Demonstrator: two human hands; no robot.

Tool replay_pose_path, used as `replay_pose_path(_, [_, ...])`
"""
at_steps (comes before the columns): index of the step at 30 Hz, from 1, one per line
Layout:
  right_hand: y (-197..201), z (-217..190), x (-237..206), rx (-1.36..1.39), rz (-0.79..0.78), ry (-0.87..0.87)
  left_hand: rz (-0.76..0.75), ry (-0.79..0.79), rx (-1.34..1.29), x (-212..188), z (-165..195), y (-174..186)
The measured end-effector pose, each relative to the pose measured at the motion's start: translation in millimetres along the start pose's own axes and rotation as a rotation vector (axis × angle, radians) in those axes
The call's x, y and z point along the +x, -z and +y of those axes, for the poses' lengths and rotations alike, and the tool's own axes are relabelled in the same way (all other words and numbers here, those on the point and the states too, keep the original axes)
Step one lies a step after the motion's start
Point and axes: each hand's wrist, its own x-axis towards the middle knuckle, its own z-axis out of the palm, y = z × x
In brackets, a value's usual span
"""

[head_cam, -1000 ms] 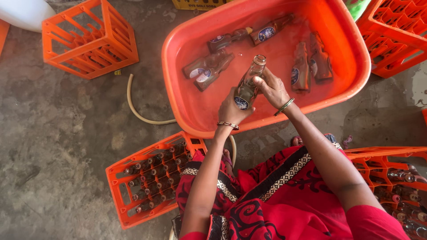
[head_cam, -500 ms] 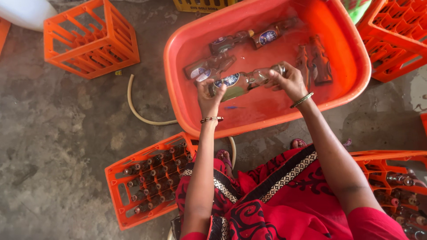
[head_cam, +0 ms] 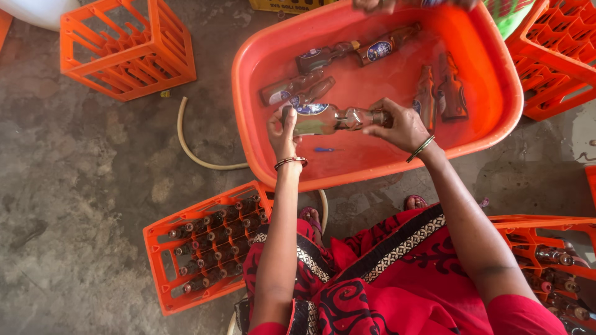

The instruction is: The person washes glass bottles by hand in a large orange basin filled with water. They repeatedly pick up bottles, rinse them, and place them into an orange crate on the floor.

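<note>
a brown glass bottle with a blue-and-white oval label (head_cam: 326, 119) is held level above the shallow water of a wide orange plastic tub (head_cam: 496, 74), so that drips fall back into the tub. the left hand (head_cam: 282, 131) is closed around the bottle's base, and the right hand (head_cam: 397, 127) is closed around its neck, which gives support at both ends. further labelled brown bottles (head_cam: 379, 49) are left lying flat in the water, presumably to soak. a small blue pen-like object (head_cam: 324, 149) lies on the tub floor. a filled orange crate of bottles (head_cam: 208, 245) is set near the left knee, within reach; an empty orange crate (head_cam: 124, 46) stands well apart.
</note>
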Motion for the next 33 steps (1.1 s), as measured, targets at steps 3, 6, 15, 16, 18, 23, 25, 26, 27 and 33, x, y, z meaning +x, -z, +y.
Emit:
replay_pose_path(3, [-6, -3, 2, -0.259, -0.030, -0.206, 0.011, -0.007, 0.047, 2, 2, 2])
replay_pose_path(6, [-6, -5, 3, -0.202, 0.055, -0.057, -0.002, -0.012, 0.055, 0, 4, 1])
replay_pose_path(15, [1, -15, -2, 0.009, -0.002, -0.039, -0.251, -0.081, -0.189, 5, 2, 7])
replay_pose_path(16, [2, -16, -3, 0.004, 0.043, 0.028, -0.309, -0.098, -0.242, 5, 0, 8])
replay_pose_path(18, [5, -17, -4, -0.004, 0.137, 0.158, -0.430, -0.131, -0.345, 4, -4, 10])
replay_pose_path(23, [8, -19, -4, -0.150, 0.208, 0.329, -0.472, -0.082, -0.482, -2, -12, 2])
replay_pose_path(25, [7, -19, -5, -0.253, 0.242, 0.377, -0.426, -0.043, -0.427, -3, -10, -1])
replay_pose_path(26, [7, -18, -5, -0.317, 0.264, 0.410, -0.409, -0.026, -0.380, -4, -8, -3])
replay_pose_path(27, [6, -17, -5, -0.381, 0.284, 0.443, -0.391, -0.009, -0.334, -6, -7, -4])
replay_pose_path(33, [6, -8, -6, -0.418, 0.302, 0.436, -0.231, 0.076, 0.150, -21, 1, -9])
